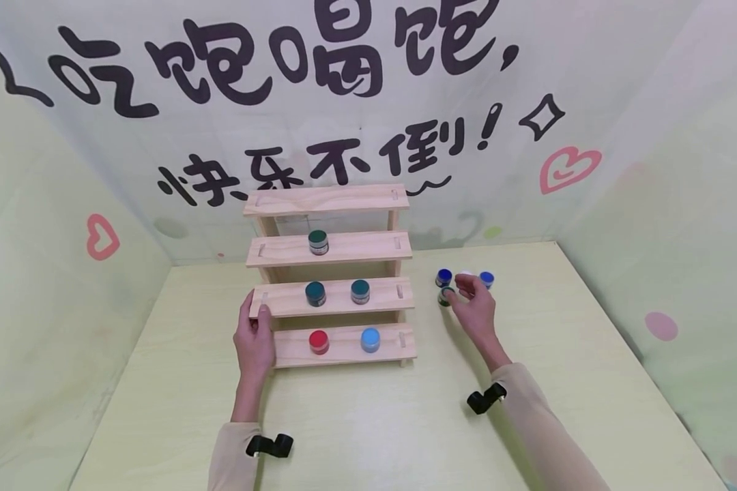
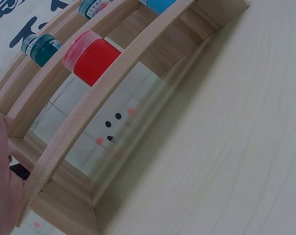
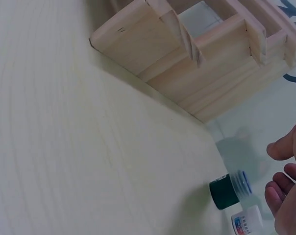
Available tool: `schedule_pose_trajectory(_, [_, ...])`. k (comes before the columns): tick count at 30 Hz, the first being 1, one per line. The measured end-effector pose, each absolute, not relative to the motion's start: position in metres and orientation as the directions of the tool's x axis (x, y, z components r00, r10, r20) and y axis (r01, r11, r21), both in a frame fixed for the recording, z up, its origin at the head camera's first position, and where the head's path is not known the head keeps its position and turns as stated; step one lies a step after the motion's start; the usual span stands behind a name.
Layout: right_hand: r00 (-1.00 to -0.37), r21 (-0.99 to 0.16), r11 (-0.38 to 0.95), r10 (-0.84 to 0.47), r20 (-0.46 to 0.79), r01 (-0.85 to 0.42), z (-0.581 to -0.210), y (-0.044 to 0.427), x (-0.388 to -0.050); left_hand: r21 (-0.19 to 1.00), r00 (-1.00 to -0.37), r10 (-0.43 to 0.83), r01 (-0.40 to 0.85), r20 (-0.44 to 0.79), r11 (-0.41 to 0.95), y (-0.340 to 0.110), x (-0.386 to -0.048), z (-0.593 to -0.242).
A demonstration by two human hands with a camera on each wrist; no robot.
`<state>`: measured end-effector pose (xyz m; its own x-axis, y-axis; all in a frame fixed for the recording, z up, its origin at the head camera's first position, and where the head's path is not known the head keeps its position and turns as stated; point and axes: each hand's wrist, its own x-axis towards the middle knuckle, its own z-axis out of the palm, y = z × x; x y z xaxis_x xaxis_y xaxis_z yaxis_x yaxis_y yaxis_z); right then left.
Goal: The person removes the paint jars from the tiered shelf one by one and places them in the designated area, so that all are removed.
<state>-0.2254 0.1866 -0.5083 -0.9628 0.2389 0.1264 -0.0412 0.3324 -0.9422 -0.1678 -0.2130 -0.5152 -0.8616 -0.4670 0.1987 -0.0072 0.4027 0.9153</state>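
A stepped wooden rack (image 1: 344, 307) stands before the back wall. My left hand (image 1: 255, 344) grips its left end, thumb over a lower shelf's edge; part of that hand (image 2: 1, 181) borders the left wrist view. The lowest shelf carries a red paint jar (image 1: 319, 342) and a light blue jar (image 1: 370, 339). Higher up are teal jars (image 1: 316, 293) and a dark green one (image 1: 318, 242). My right hand (image 1: 478, 314) hovers over loose jars right of the rack, fingers loosely bent. The right wrist view shows a gap between its fingers and a dark green jar (image 3: 224, 192).
Beside my right hand stand a dark blue jar (image 1: 443, 277), a blue jar (image 1: 486, 279) and a white jar (image 3: 247, 221), mostly hidden in the head view. Pale table surface (image 1: 368, 423) extends in front of the rack. A printed cloth wall (image 1: 368, 123) closes off the back.
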Motion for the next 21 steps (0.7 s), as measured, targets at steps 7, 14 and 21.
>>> schedule_pose_trajectory(7, [-0.955,-0.936,0.336,0.229,0.188,-0.103,-0.496,0.183,-0.225,0.914,-0.863,-0.463,-0.004,0.201,0.405,-0.213,-0.167,-0.517])
schedule_pose_trajectory(14, [-0.959,-0.945,0.309,0.217,0.179,-0.107,-0.457,0.169,-0.209,0.917,-0.867,-0.461,-0.011,0.189,0.398,-0.213,-0.166,-0.516])
schedule_pose_trajectory(21, [-0.952,-0.96,0.223,0.216,0.216,-0.168,-0.451,0.163,-0.212,0.915,-0.866,-0.459,-0.007,0.196,0.404,-0.213,-0.167,-0.516])
